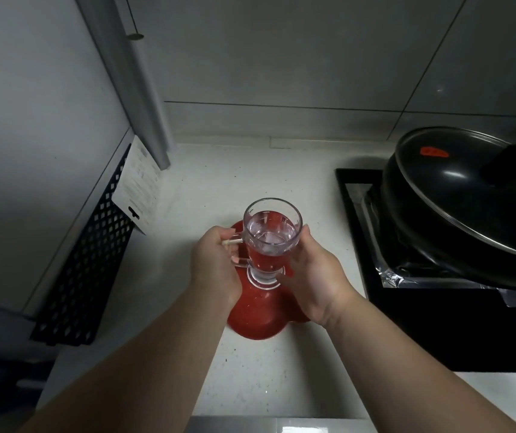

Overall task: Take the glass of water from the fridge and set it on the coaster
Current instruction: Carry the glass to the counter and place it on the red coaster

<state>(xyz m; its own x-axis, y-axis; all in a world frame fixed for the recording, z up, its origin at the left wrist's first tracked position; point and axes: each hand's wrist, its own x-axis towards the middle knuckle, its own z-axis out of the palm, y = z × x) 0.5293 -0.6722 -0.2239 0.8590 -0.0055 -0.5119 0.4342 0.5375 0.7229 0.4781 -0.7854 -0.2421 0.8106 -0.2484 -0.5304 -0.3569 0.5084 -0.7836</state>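
Note:
A clear footed glass of water with a side handle stands upright with its foot on a red coaster on the white counter. My left hand is closed around the handle on the glass's left side. On the right side, my right hand wraps the lower part of the glass, fingers against its wall and stem. Both hands cover parts of the coaster.
A black lidded pan sits on a black hob at the right. A grey appliance side with a black perforated panel and a white tag stands at the left. A tiled wall backs the counter.

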